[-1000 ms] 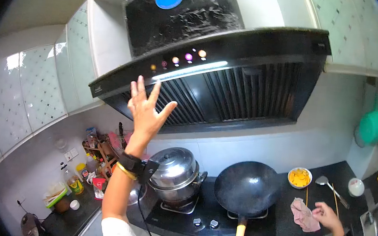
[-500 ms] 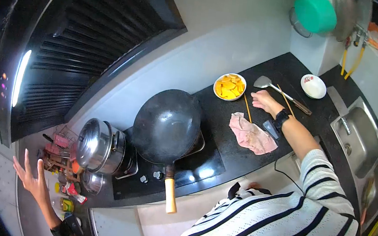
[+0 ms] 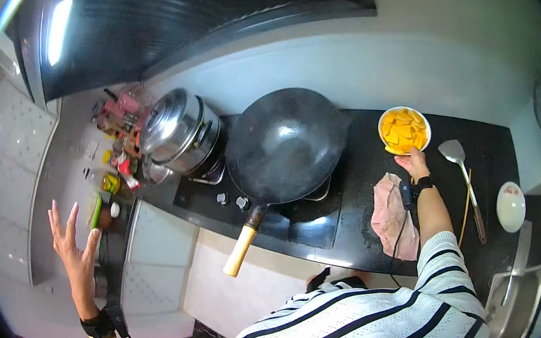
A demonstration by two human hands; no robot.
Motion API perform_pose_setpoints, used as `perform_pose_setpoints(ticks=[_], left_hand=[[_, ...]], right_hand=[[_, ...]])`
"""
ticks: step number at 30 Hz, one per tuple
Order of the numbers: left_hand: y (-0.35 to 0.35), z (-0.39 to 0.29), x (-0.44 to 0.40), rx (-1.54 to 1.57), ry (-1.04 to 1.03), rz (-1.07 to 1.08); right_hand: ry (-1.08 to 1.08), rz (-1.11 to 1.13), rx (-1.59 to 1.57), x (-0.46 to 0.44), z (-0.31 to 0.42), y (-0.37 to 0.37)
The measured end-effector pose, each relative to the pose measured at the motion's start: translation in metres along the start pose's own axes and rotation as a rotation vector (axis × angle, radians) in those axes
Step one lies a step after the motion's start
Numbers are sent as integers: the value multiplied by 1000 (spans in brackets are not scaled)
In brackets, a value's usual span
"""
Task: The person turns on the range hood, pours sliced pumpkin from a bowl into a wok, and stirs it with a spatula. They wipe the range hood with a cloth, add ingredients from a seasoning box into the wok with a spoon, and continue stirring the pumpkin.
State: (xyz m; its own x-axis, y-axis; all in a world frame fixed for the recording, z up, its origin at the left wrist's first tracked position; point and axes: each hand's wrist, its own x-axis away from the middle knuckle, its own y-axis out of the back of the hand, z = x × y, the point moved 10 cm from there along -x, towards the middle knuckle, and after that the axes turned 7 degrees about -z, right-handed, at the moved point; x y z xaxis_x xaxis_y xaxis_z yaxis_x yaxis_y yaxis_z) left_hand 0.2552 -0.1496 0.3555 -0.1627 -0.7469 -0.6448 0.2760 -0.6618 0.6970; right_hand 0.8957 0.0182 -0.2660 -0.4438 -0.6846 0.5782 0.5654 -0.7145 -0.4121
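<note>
My right hand (image 3: 414, 163) grips the near edge of a white bowl (image 3: 380, 131) heaped with yellow-orange slices (image 3: 404, 128). Part of its fingers is hidden at the bowl's side. The bowl is at the back of the dark counter, right of the wok. My left hand (image 3: 72, 243) is raised at the far left, fingers spread, holding nothing. The black wok (image 3: 287, 141) sits on the stove with its wooden handle (image 3: 240, 249) pointing toward me; faint haze shows over it. A pink cloth (image 3: 393, 216) lies below my right wrist.
A metal spatula (image 3: 463, 165) and a chopstick (image 3: 466, 208) lie right of my right arm. Beyond them are a white bowl (image 3: 511, 208) and the sink (image 3: 499, 328). A lidded steel pot (image 3: 178, 133) stands left of the wok. Bottles (image 3: 109, 181) crowd the left counter.
My right hand has moved from the counter to the bowl of slices and taken hold of its edge. The view has turned. My left hand stays raised and spread.
</note>
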Motion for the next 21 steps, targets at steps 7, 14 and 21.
perform_pose_setpoints(ticks=[7,14,21], left_hand=[[-81,16,74,270,68,172],[-249,-71,228,1201,680,683],[-269,-169,264,1826,1001,1217]], right_hand=[[88,-136,58,22,25,1],[103,94,423,106,90,-33],[279,319,798,222,118,-170]])
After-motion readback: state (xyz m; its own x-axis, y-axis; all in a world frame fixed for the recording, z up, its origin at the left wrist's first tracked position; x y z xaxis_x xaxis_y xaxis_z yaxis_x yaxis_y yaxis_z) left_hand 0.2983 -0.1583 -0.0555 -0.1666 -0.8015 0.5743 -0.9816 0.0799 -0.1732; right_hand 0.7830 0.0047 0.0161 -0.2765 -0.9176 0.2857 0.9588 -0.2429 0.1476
